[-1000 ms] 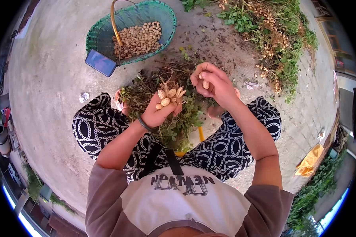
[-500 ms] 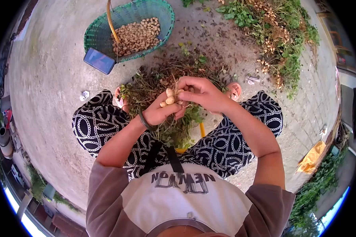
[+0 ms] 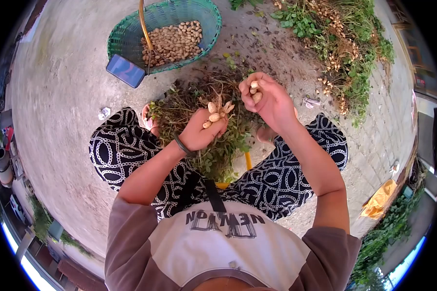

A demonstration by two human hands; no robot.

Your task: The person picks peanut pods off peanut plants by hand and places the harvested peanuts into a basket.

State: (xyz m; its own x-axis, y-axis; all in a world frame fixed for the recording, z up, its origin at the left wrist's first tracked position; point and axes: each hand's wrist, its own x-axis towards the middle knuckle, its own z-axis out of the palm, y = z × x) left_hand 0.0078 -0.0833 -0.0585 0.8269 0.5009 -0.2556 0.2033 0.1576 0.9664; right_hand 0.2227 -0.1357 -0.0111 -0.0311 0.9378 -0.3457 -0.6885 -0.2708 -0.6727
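Note:
My left hand (image 3: pixel 202 130) is closed around a peanut plant, with several pale peanut pods (image 3: pixel 214 117) showing above the fingers. To the right and apart from it, my right hand (image 3: pixel 271 100) is curled with peanuts (image 3: pixel 256 96) in its palm and fingers. Below both hands lies a heap of pulled peanut plants (image 3: pixel 179 114), leafy and stemmy, between my feet. At the upper left stands a green woven basket (image 3: pixel 212 36) with a tan handle, partly filled with loose peanuts (image 3: pixel 172 43).
A phone (image 3: pixel 126 71) rests at the basket's near rim. A large pile of peanut plants (image 3: pixel 344 53) with pods attached lies at the upper right. Crumpled scraps (image 3: pixel 104 113) and an orange-yellow sheet (image 3: pixel 379 199) are on the concrete ground.
My right hand has pulled away from the left, up and to the right, with peanuts in it. The left hand still grips the plant. The whole view has shifted slightly.

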